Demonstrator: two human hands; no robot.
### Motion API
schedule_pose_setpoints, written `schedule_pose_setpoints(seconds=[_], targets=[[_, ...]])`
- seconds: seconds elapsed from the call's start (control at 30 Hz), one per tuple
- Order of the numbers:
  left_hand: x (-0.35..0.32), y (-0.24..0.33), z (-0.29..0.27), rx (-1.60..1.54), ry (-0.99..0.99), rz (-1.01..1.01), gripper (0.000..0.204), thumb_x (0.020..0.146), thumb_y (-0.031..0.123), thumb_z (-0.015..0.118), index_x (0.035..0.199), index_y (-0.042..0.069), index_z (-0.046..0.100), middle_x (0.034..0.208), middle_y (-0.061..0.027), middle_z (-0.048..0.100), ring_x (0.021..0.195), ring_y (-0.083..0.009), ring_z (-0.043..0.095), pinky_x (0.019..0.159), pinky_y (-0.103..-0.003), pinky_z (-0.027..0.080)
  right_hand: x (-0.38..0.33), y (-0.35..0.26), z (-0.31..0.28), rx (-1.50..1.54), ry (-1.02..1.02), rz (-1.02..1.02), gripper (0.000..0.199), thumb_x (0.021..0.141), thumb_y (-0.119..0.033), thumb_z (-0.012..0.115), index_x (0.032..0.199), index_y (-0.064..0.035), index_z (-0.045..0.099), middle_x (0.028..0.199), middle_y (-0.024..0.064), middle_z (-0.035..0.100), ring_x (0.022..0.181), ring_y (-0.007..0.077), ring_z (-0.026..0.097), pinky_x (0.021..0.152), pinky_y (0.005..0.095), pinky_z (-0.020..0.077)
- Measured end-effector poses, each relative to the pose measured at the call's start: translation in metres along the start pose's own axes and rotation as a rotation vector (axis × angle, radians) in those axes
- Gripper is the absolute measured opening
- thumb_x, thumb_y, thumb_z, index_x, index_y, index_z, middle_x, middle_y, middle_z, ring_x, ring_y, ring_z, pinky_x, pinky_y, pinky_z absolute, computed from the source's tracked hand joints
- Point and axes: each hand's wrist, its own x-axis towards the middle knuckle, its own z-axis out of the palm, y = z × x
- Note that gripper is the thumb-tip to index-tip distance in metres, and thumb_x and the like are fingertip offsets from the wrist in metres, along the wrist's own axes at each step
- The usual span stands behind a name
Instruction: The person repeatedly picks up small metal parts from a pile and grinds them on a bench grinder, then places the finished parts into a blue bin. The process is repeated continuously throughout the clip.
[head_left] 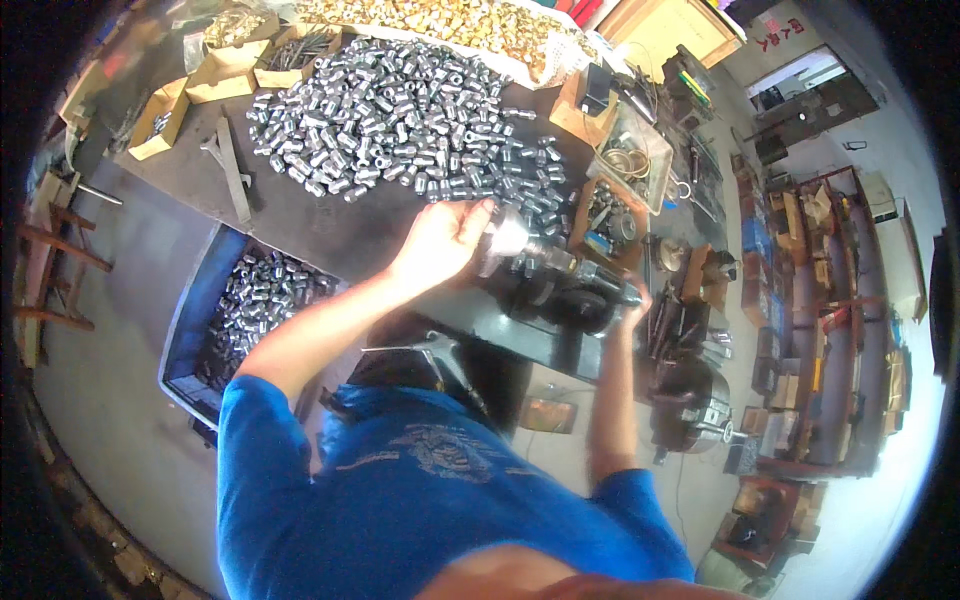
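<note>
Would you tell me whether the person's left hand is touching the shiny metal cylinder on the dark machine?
Touching. The head view shows the left hand wrapped over the end of the shiny metal cylinder, fingers curled on it with no gap visible.

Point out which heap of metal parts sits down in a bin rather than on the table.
The heap in the blue bin, below the table's near edge by the left arm. The big silver pile and the brass pile both lie on the tabletop.

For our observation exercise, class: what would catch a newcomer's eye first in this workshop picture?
A big heap of silvery metal fittings covers the dark workbench, with a brass-coloured heap behind it. At the bench's near edge, the left hand rests on a shiny cylindrical part; the right hand reaches the dark machine.
</note>
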Motion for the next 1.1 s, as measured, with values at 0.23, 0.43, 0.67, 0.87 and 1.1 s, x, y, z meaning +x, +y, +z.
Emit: schedule_pose_setpoints(seconds=[0.23, 0.43, 0.67, 0.87, 1.1], targets=[[0.003, -0.012, -0.013, -0.358, -0.137, -0.261, 0.048, 0.09, 0.042, 0.049, 0.06, 0.005, 0.052, 0.048, 0.0015, 0.043, 0.041, -0.0053, 0.041, 0.038, -0.022, 0.033, -0.009, -0.158, 0.03, 0.504, 0.08, 0.101, 0.017, 0.082, -0.008, 0.042, 0.074, 0.001, 0.053, 0.054, -0.0038, 0.033, 0.046, 0.0053, 0.03, 0.039, 0.02, 0.0222], [-0.002, 0.004, -0.021, -0.526, -0.126, -0.386, 0.045, 0.089, 0.041, 0.052, 0.063, 0.004, 0.051, 0.046, 0.0, 0.044, 0.034, -0.0054, 0.036, 0.031, -0.021, 0.027, -0.079, -0.137, -0.019, 0.568, -0.065, 0.13, 0.019, 0.085, -0.019, 0.05, 0.076, -0.0024, 0.05, 0.057, -0.0048, 0.034, 0.046, 0.0046, 0.031, 0.038, 0.0191, 0.023], [0.0, -0.001, -0.022, -0.622, -0.166, -0.43, 0.041, 0.089, 0.036, 0.053, 0.068, 0.001, 0.053, 0.047, -0.0027, 0.047, 0.035, -0.0092, 0.04, 0.033, -0.023, 0.031, -0.036, -0.022, 0.016, 0.307, 0.372, 0.189, 0.019, 0.079, -0.019, 0.056, 0.069, -0.0028, 0.055, 0.065, 0.0002, 0.052, 0.052, 0.0126, 0.046, 0.044, 0.0261, 0.0377], [-0.031, -0.021, -0.059, -0.835, -0.125, -0.365, 0.025, 0.09, 0.022, 0.052, 0.082, -0.001, 0.056, 0.064, -0.0078, 0.057, 0.053, -0.0176, 0.058, 0.059, -0.029, 0.05, -0.001, -0.127, 0.033, 0.357, 0.118, -0.01, 0.013, 0.081, -0.007, 0.048, 0.078, 0.0004, 0.057, 0.054, -0.0034, 0.039, 0.046, 0.0059, 0.037, 0.04, 0.0191, 0.0297], [-0.103, -0.074, -0.14, -0.295, 0.021, -0.419, 0.015, 0.08, 0.006, 0.059, 0.089, -0.005, 0.057, 0.072, -0.0102, 0.061, 0.064, -0.0154, 0.059, 0.063, -0.027, 0.047, -0.101, -0.141, -0.025, 0.526, 0.034, -0.039, 0.01, 0.074, -0.004, 0.048, 0.081, 0.0001, 0.054, 0.068, 0.0024, 0.046, 0.058, 0.01, 0.042, 0.054, 0.022, 0.0366]])
